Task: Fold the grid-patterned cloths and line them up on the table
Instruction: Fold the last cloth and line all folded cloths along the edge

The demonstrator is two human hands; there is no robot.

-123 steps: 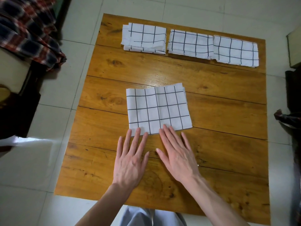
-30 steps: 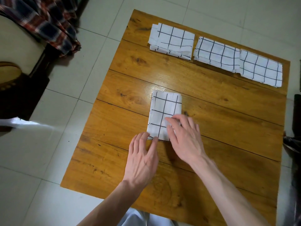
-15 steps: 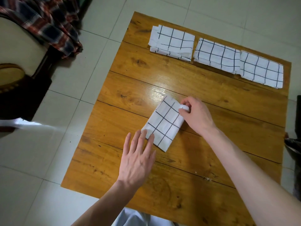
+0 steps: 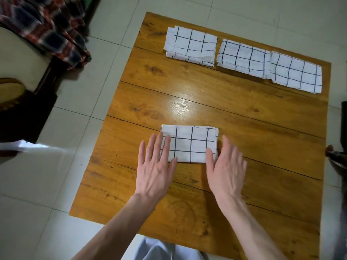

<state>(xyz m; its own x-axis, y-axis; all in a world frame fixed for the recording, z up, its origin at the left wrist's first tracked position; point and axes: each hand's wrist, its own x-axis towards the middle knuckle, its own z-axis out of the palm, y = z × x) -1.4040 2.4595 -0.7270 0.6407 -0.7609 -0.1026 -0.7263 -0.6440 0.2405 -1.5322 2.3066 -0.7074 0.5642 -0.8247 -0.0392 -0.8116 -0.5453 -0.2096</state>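
A folded white cloth with a black grid [image 4: 189, 143] lies flat and wide on the wooden table [image 4: 234, 128], near its middle. My left hand [image 4: 155, 166] rests flat with spread fingers on the cloth's left end. My right hand [image 4: 225, 166] lies flat at its right end, thumb on the lower right corner. Neither hand grips it. Along the table's far edge three folded grid cloths lie in a row: the left one [image 4: 191, 44], the middle one [image 4: 244, 57] and the right one [image 4: 296, 74], which touches the middle one.
A plaid garment [image 4: 43, 25] hangs over a pale chair [image 4: 16, 53] at the upper left. Dark furniture [image 4: 22, 113] stands left of the table on the white tiled floor. Something dark [image 4: 338, 156] sits beyond the table's right edge.
The cloth was folded narrower, then turned from upright through a slant to lie wide across the table. My right hand let go of its corner, and both hands now lie flat at its ends.
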